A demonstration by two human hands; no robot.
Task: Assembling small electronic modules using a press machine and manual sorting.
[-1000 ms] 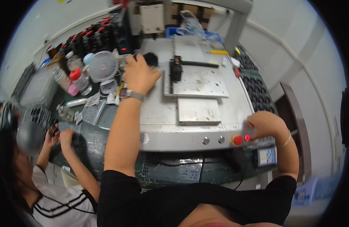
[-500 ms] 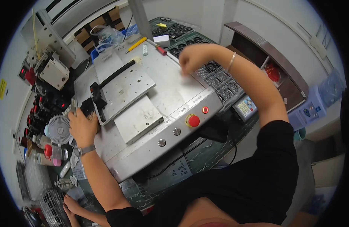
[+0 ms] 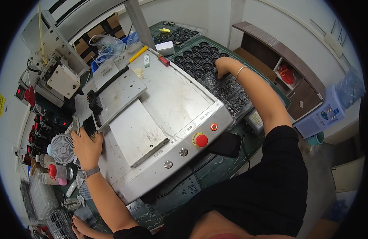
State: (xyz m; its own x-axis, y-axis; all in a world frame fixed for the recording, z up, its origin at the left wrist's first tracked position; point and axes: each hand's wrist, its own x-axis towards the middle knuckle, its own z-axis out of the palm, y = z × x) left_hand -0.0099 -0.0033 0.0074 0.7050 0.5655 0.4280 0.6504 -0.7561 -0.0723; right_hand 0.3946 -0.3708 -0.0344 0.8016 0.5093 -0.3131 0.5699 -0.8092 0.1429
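Right hand has dropped into the black tray (fingers hidden); left hand grips a black part.

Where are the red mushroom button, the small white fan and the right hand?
red mushroom button (image 3: pixel 201 140), head view, on its red cap.
small white fan (image 3: pixel 62 148), head view, on its round grille.
right hand (image 3: pixel 222 65), head view, on the back of the hand.

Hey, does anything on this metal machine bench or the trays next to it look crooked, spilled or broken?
Nothing stands out as spilled or broken. The left hand rests by a small black part at the steel machine top's edge. The right hand reaches into the dark tray of round black parts, which sit in tidy rows.
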